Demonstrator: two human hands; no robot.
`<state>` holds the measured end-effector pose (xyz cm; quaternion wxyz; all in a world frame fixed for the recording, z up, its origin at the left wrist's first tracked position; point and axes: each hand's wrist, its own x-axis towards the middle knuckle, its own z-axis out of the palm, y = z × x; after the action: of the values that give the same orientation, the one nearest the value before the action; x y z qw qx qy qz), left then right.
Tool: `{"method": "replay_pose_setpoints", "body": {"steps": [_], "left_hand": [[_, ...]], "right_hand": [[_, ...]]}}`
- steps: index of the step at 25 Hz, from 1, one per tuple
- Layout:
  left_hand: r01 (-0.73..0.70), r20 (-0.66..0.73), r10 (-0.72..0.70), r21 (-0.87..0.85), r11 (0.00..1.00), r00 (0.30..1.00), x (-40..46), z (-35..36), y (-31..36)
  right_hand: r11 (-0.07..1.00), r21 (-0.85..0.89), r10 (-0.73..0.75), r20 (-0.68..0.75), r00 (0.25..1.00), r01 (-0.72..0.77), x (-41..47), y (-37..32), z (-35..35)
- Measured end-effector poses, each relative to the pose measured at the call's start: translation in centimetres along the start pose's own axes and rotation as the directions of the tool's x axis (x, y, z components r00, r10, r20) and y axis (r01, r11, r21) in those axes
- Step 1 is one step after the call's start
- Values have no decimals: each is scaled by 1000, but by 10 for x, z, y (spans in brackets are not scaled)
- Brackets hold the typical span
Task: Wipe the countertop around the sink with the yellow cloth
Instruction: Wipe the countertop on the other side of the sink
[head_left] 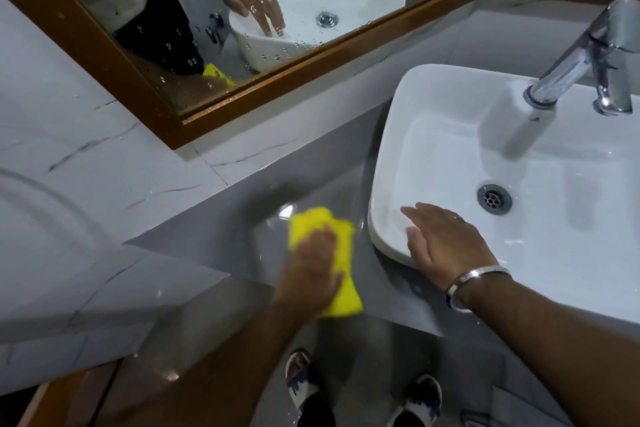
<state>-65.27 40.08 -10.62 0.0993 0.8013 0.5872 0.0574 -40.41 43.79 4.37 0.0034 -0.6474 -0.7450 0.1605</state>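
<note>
The yellow cloth (341, 274) lies flat on the glossy grey countertop (214, 239), just left of the white sink (433, 149). My left hand (311, 267) presses down on the cloth and looks motion-blurred. My right hand (446, 239), with a silver bangle on the wrist, rests flat with fingers spread on the sink's front-left rim. It holds nothing.
A chrome tap (588, 55) stands at the sink's back right, and the drain (494, 198) sits in the basin. A wood-framed mirror (242, 90) runs along the wall behind the counter. Marbled wall tiles (86, 156) bound the counter at left. My sandalled feet (363, 392) show below the counter edge.
</note>
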Motion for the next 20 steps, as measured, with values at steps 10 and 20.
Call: {"method": "replay_pose_setpoints", "body": {"steps": [10,20], "left_hand": [[527,103,-517,-146,837,850,18,-9,120],[-389,251,372,20,921,894,31,-73,-39]], "right_hand": [[995,104,3,-63,998,4,-2,-1,0],[982,-34,-183,71,981,185,-55,-74,67]]}}
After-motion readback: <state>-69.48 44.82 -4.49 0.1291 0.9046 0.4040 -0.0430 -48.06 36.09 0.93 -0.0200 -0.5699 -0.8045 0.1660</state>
